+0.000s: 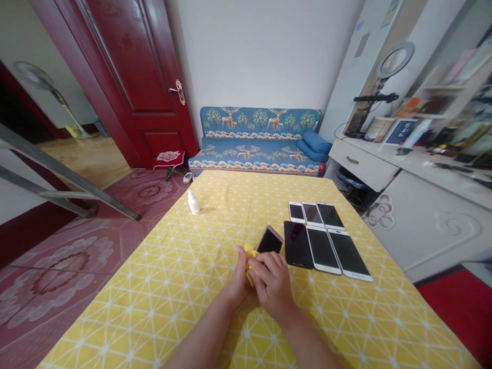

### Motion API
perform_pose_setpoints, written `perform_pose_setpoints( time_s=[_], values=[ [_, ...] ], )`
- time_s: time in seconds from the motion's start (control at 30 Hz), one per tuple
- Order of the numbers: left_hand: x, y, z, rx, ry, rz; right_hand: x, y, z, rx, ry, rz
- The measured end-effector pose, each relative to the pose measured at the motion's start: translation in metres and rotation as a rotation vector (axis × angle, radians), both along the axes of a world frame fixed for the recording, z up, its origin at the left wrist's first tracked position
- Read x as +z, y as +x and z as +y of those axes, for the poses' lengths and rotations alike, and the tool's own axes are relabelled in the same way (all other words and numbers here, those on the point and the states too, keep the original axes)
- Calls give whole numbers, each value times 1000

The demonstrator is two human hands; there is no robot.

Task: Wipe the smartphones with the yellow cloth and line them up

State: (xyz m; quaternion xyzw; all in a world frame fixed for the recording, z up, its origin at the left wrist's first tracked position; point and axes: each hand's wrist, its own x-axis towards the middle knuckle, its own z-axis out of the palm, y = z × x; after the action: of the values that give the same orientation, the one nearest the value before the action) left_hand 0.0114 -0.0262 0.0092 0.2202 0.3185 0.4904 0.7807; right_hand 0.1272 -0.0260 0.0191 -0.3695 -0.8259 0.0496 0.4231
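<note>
We are in a small room. A red door (130, 77) stands open on the far left, and a blue sofa with deer on it (255, 141) sits at the far wall. A white desk with a drawer (363, 164) is on the right. In front of us is a table with a yellow cloth cover (154, 287). Six phones (322, 249) lie flat on the right side of it, in two neat rows of three. A small white bottle (193, 203) stands on the far left side. One more phone, with a gold back (269, 241), is up off the table, tilted at our hands. Our left hand (236, 279) and right hand (272, 284) are both closed and squeeze a soft yellow rag (250, 252) between them. We cannot tell which hand holds the gold phone.
</note>
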Motion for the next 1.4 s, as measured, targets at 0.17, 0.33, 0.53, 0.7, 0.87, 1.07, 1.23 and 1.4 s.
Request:
perform_pose_setpoints(
  time_s=[0.17,0.33,0.53,0.7,0.87,1.07,1.23,1.4],
  values=[
    [-6,3,-5,-123,113,102,-3,23,25,-298,55,141],
    [-2,2,-5,-184,74,87,-17,43,41,-389,-19,275],
    [0,1,1,-26,-3,-92,-17,10,9,-98,-22,80],
    [4,-7,4,104,-85,-164,-2,-9,-13,83,-40,-36],
    [2,-13,11,338,-91,-150,-9,9,2,-125,-32,16],
    [-4,-11,10,243,-53,45,-19,16,5,-148,-169,314],
    [0,-9,7,97,120,172,-8,22,4,-181,-137,497],
    [7,-11,4,-45,191,209,-2,32,8,-239,-161,679]
  ],
)
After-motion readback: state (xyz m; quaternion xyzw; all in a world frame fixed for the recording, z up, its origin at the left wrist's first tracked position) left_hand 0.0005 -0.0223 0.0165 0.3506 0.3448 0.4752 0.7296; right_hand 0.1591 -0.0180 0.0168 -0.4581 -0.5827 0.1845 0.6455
